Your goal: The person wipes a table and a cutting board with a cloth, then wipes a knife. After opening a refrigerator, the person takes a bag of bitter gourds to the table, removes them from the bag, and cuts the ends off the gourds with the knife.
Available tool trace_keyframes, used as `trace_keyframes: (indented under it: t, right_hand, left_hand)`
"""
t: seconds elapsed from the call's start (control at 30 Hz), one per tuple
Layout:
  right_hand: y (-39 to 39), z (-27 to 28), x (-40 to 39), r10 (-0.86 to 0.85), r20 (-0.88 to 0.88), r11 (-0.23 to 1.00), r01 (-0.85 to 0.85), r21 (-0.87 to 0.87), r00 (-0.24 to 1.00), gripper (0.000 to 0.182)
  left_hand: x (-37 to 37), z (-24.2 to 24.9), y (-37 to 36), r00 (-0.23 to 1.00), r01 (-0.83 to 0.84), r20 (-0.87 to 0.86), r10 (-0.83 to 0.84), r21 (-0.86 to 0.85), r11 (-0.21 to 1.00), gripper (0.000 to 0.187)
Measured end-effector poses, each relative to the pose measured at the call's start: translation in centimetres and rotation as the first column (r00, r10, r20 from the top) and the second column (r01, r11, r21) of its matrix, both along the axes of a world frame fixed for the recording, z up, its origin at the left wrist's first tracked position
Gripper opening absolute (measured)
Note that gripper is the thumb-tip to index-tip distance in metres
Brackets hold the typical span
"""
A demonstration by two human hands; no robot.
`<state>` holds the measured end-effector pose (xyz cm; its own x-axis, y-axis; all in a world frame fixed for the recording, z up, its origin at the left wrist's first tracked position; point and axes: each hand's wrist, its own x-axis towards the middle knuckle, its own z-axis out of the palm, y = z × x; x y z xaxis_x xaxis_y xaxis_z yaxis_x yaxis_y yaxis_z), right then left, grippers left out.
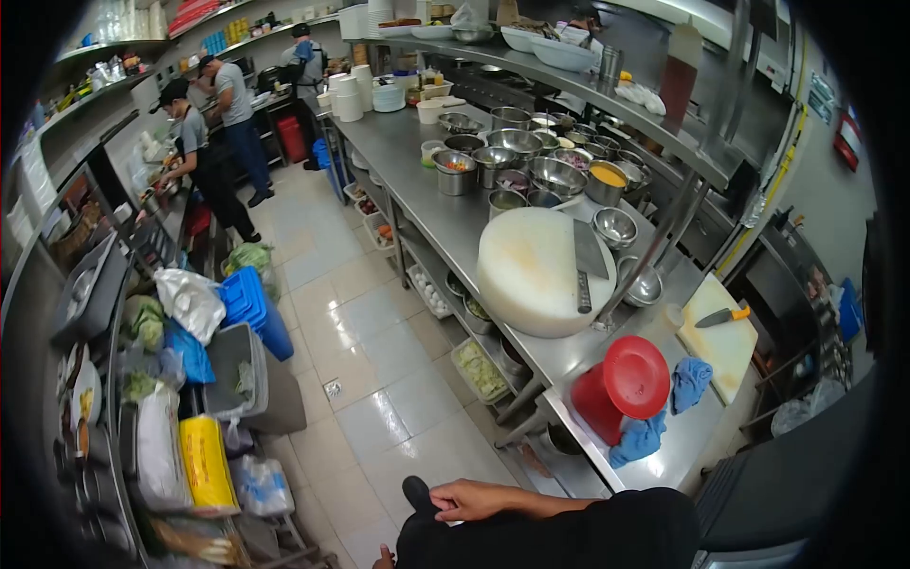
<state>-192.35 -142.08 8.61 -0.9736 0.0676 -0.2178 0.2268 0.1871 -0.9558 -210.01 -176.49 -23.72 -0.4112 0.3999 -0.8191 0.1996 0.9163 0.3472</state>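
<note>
Cleaver [592, 251] on block [519, 270], block on surface [408, 156]; bowls [557, 174] behind, tub [595, 396] in front w/ cloths [692, 381] beside; knife [716, 318] on board [727, 356] to R; bin [270, 403] L, across floor [322, 284].

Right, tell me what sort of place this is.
Most likely a commercial kitchen: a long stainless-steel counter holds many round metal bowls, and a broad metal cleaver lies on a thick, round, white chopping block.

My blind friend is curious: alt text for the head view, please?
A person's right hand shows low beside a kitchen counter, the left hand barely in view. The counter holds a cleaver on a round block, metal bowls, a red tub and blue cloths; three people stand farther back.
</note>
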Motion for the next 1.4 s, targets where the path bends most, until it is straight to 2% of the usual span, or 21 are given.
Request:
trace_keyframes:
  t: [0.13, 0.2, 0.27, 0.4, 0.47, 0.53, 0.6, 0.67, 0.77, 0.8, 0.87, 0.9, 0.93, 0.97, 1.0, 1.1, 1.17, 1.2, 1.23, 1.27, 1.4]
  right_hand:
    - [4.1, 1.6, -6.2, -0.153, -0.031, 0.987, 0.154, 0.051, 0.988, 0.024]
    - [6.4, 2.5, -8.3, -0.249, -0.046, 0.965, 0.252, 0.077, 0.967, 0.018]
    - [8.9, 2.3, -10.5, -0.323, -0.022, 0.935, 0.322, 0.148, 0.946, 0.020]
    - [15.0, 1.6, -16.1, -0.393, -0.059, 0.897, 0.397, 0.195, 0.918, 0.021]
    - [18.7, 0.8, -19.3, -0.394, -0.053, 0.899, 0.397, 0.186, 0.917, 0.021]
    - [23.1, -0.3, -22.5, -0.376, -0.028, 0.920, 0.377, 0.108, 0.926, 0.021]
    - [28.3, -1.2, -26.0, -0.392, -0.079, 0.914, 0.397, 0.079, 0.917, 0.019]
    - [33.6, -0.8, -29.2, -0.349, -0.192, 0.920, 0.374, 0.115, 0.917, 0.018]
    - [41.6, 1.5, -32.9, -0.443, -0.197, 0.887, 0.459, 0.043, 0.874, 0.014]
    - [44.4, 2.7, -33.8, -0.492, -0.212, 0.855, 0.515, 0.067, 0.844, 0.010]
    - [50.0, 4.9, -35.2, -0.615, -0.291, 0.738, 0.665, 0.114, 0.733, 0.004]
    - [52.8, 5.7, -35.7, -0.674, -0.361, 0.648, 0.750, 0.129, 0.644, 0.005]
    - [55.7, 6.5, -36.0, -0.771, -0.343, 0.577, 0.816, -0.019, 0.537, 0.006]
    - [58.5, 7.2, -36.2, -0.854, -0.305, 0.484, 0.859, -0.167, 0.421, 0.009]
    - [62.1, 7.4, -35.6, -0.845, -0.375, 0.425, 0.904, -0.039, 0.381, 0.013]
    - [72.3, 9.8, -33.5, -0.837, -0.461, 0.122, 0.923, 0.365, 0.293, 0.023]
    - [80.0, 9.3, -32.3, -0.877, -0.431, 0.028, 0.918, 0.397, 0.213, 0.029]
    - [85.1, 7.3, -31.1, -0.891, -0.406, -0.001, 0.894, 0.447, 0.202, 0.032]
    - [87.9, 8.4, -31.3, -0.947, -0.301, -0.027, 0.901, 0.432, 0.116, 0.038]
    - [91.6, 7.6, -30.6, -0.930, -0.342, -0.126, 0.751, 0.648, 0.139, 0.047]
    - [102.0, 5.4, -29.5, -0.973, -0.197, -0.230, 0.508, 0.830, -0.119, 0.062]
  left_hand:
    - [-10.6, 1.8, 7.7, 0.977, -0.101, 0.178, 0.118, -0.100, 0.990, 0.059]
    - [-16.5, 5.4, 12.6, 0.939, 0.326, 0.084, -0.334, 0.091, 0.941, 0.067]
    - [-22.4, 6.7, 18.3, 0.839, 0.533, 0.083, -0.537, 0.069, 0.843, 0.062]
    - [-29.2, 11.2, 30.3, 0.842, 0.532, 0.078, -0.534, 0.046, 0.846, 0.053]
    - [-32.3, 9.9, 34.8, 0.838, 0.534, 0.097, -0.537, 0.055, 0.844, 0.051]
    - [-35.4, 4.4, 38.3, 0.584, 0.796, -0.108, -0.805, 0.274, 0.540, 0.048]
    - [-36.3, 4.0, 41.3, 0.768, 0.627, -0.075, -0.636, 0.287, 0.724, 0.051]
    - [-37.5, 4.3, 44.5, 0.835, 0.545, 0.004, -0.550, 0.121, 0.829, 0.055]
    - [-42.8, 2.7, 49.4, 0.632, 0.751, 0.085, -0.771, 0.181, 0.635, 0.059]
    - [-44.8, 3.3, 51.9, 0.569, 0.790, 0.040, -0.821, 0.252, 0.559, 0.063]
    - [-47.9, 7.8, 58.4, 0.866, 0.396, 0.298, -0.402, 0.084, 0.914, 0.070]
    - [-50.3, 7.8, 61.6, 0.893, 0.265, 0.361, -0.268, 0.059, 0.963, 0.069]
    - [-52.6, 7.7, 64.8, 0.902, 0.130, 0.413, -0.128, 0.022, 0.991, 0.069]
    - [-54.1, 8.5, 68.0, 0.904, 0.091, 0.411, -0.120, 0.089, 0.992, 0.069]
    - [-54.8, 9.5, 71.5, 0.905, 0.052, 0.410, -0.113, 0.158, 0.986, 0.070]
    - [-57.1, 10.5, 80.8, 0.934, 0.103, 0.294, -0.205, 0.328, 0.939, 0.061]
    - [-58.2, 8.0, 86.9, 0.920, 0.314, 0.134, -0.368, 0.311, 0.897, 0.059]
    - [-58.4, 6.4, 89.4, 0.915, 0.318, 0.148, -0.376, 0.309, 0.896, 0.059]
    - [-58.9, 5.0, 91.7, 0.846, 0.508, 0.003, -0.533, 0.293, 0.810, 0.058]
    - [-59.7, 4.3, 94.5, 0.734, 0.676, -0.143, -0.664, 0.254, 0.692, 0.057]
    - [-59.1, 3.6, 102.6, 0.661, 0.715, 0.065, -0.748, 0.249, 0.654, 0.056]
